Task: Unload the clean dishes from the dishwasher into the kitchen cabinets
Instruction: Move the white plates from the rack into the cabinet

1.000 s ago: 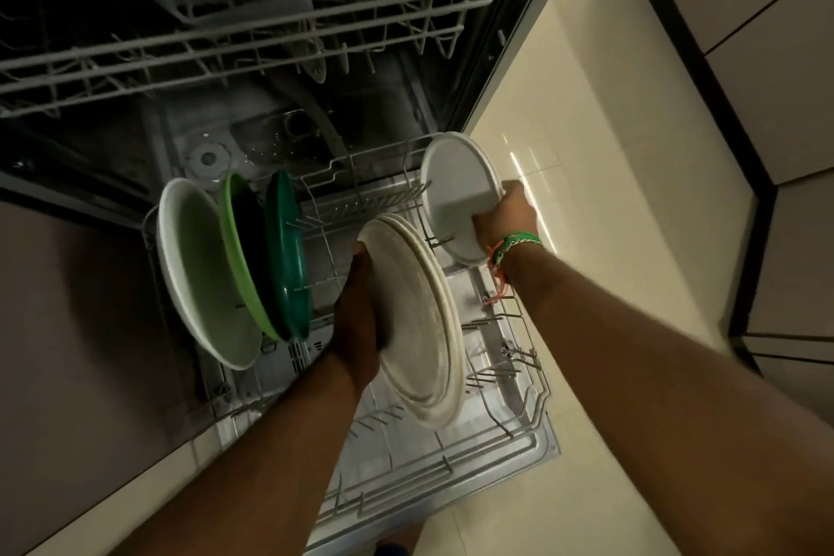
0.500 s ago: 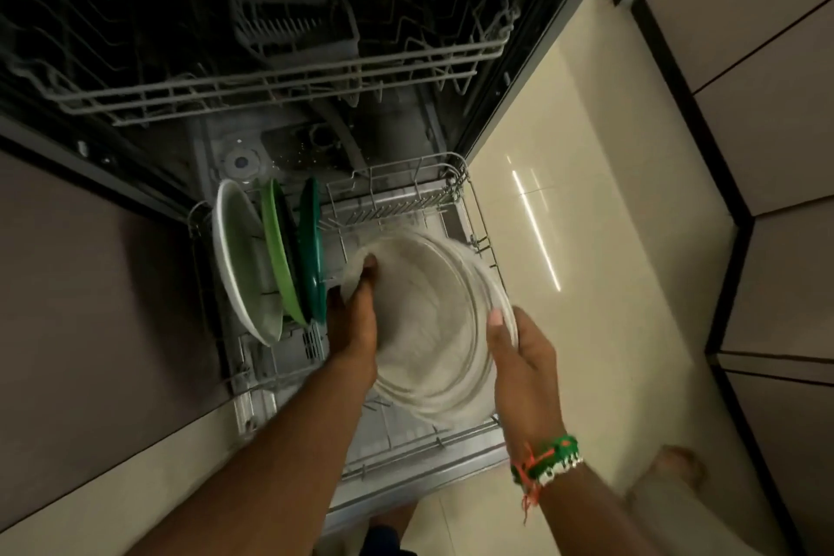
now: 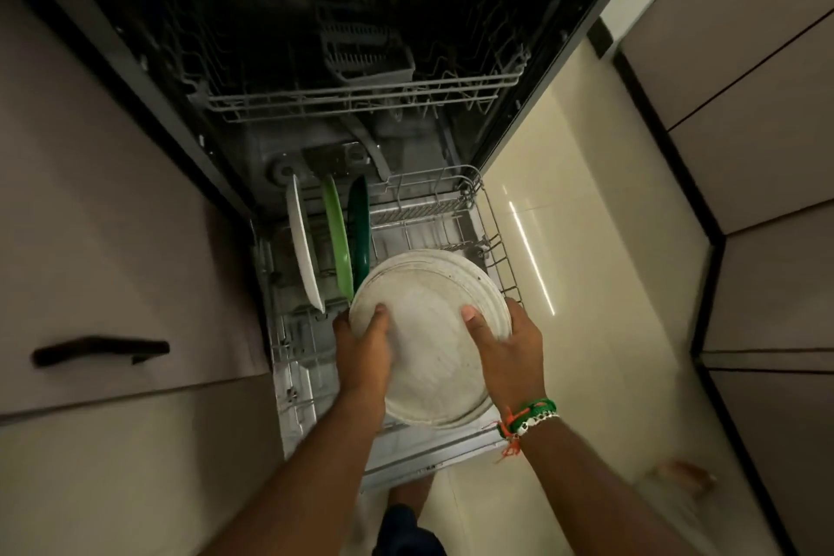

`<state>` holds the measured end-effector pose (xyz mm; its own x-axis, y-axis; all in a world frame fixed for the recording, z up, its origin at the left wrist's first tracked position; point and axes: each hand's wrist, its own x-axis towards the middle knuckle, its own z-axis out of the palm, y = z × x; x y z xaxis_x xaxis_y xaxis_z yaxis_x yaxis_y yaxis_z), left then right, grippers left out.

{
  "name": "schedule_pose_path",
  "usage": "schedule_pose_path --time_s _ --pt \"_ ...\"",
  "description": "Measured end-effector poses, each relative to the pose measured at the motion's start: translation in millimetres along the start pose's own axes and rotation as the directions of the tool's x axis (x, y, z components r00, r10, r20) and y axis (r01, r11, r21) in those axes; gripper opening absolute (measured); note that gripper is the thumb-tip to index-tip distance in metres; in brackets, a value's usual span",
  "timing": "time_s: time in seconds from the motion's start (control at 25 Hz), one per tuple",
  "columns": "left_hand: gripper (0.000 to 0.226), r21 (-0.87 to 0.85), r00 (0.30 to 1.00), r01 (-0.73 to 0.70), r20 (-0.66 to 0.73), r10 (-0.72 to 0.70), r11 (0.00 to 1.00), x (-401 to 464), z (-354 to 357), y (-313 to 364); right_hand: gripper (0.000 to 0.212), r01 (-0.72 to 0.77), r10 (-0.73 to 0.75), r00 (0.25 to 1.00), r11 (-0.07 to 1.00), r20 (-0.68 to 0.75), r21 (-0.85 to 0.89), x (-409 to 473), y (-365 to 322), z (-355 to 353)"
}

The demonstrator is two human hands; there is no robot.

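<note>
View from a head-worn camera looking down into an open dishwasher (image 3: 343, 59) between beige kitchen cabinets. Both hands hold a stack of round off-white plates (image 3: 428, 339) face-up, just above the near part of the pulled-out grey wire lower rack (image 3: 492, 248), near the middle of the view. The stack looks like 2 or 3 plates; the exact count cannot be told. The left hand (image 3: 363, 357) has its grip curled on the stack's edge at 9 o'clock, thumb on top of the upper plate. The right hand (image 3: 510, 352) has its grip curled on the edge at 3 o'clock, thumb also on top. A green, orange and white braided wristband (image 3: 528, 418) sits on the right wrist. At 10 o'clock from the stack, 3 plates stand on edge in the rack: a white round plate (image 3: 302, 248) furthest left, a light green round plate (image 3: 337, 239) beside it, and a dark green round plate (image 3: 359, 226) just beside the stack. Deeper in the dishwasher, at 12 o'clock, is the grey wire upper rack (image 3: 361, 99) with a grey plastic cutlery basket (image 3: 365, 54). A black drawer handle (image 3: 99, 350) shows at 9 o'clock. Glossy cream floor tiles (image 3: 586, 284) lie at 3 o'clock.
</note>
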<state>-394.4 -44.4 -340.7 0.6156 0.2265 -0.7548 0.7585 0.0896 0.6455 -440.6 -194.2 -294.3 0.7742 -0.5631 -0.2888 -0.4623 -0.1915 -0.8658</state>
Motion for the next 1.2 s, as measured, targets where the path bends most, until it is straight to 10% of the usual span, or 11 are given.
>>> schedule_pose_path --time_s 0.68,1.2 --pt "0.029 -0.087 0.973 -0.117 -0.210 0.097 0.989 -94.4 -371.1 -10.6 0.015 -0.047 -0.014 0.968 0.971 0.250 0.234 -295.1 -78.0 171.6" --pt "0.043 -0.066 0.921 -0.047 -0.389 0.018 0.997 37.1 -481.4 52.7 0.030 -0.218 0.160 0.863 0.974 0.480 0.068 -286.5 -84.5 334.4"
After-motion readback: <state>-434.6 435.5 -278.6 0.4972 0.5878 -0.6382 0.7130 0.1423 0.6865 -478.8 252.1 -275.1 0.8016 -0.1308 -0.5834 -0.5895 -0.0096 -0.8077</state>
